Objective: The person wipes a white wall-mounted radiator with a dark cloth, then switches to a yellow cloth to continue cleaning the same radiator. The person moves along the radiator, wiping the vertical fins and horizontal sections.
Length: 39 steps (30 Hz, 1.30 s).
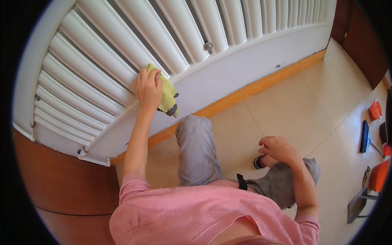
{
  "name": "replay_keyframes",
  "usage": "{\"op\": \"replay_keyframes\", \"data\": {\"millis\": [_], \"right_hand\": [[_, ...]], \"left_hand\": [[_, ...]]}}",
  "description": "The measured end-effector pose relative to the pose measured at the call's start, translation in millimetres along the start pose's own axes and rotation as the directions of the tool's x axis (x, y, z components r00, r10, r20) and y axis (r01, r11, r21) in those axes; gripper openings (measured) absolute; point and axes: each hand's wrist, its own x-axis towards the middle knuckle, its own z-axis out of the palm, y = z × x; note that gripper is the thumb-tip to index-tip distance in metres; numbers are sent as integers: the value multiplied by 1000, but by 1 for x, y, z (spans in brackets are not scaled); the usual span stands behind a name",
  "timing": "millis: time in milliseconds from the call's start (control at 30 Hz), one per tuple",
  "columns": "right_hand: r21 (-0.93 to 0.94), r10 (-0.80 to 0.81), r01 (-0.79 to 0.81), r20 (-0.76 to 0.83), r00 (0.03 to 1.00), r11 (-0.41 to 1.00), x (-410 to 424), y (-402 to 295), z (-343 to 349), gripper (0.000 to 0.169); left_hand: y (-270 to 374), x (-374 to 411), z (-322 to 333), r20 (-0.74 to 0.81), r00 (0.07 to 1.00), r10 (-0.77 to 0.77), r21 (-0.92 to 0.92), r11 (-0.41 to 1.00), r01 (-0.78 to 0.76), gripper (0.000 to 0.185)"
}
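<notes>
My left hand [149, 90] grips a yellow-green cloth [167, 95] with grey patches. It presses the cloth against the lower ends of the tubes of a white wall radiator [122, 49]. Part of the cloth hangs down past the radiator's bottom rail. My right hand [279, 148] holds nothing; its fingers are bent and a little apart, above my bent leg in grey trousers [199, 150].
An orange skirting [254, 90] edges the beige tiled floor [288, 107]. A broom head [364, 137], a red bucket [375, 110] and a dustpan [358, 205] are at the right. Brown wooden panelling [73, 177] stands at the left, by the radiator's white pipe [95, 160].
</notes>
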Motion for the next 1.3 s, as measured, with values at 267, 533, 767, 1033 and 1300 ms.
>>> {"op": "replay_keyframes", "data": {"millis": [267, 533, 767, 1033, 1300], "right_hand": [[54, 105, -102, -68, 992, 993, -29, 21, 15, 27], [281, 118, 112, -687, 717, 953, -7, -53, -23, 32], [758, 133, 134, -280, 951, 639, 31, -81, -43, 35], [931, 350, 283, -350, 869, 230, 53, -68, -55, 27], [957, 513, 285, -223, 829, -44, 92, -44, -54, 31]], "left_hand": [[41, 31, 43, 4, 999, -35, -109, 993, 35, 13], [141, 7, 3, 396, 895, 205, -807, 543, 232, 20], [183, -6, -29, 546, 671, 502, -820, 156, 551, 23], [89, -31, 131, 928, 368, -54, -322, -613, 722, 24], [103, -4, 177, 883, 430, -188, -335, -895, 296, 22]]}}
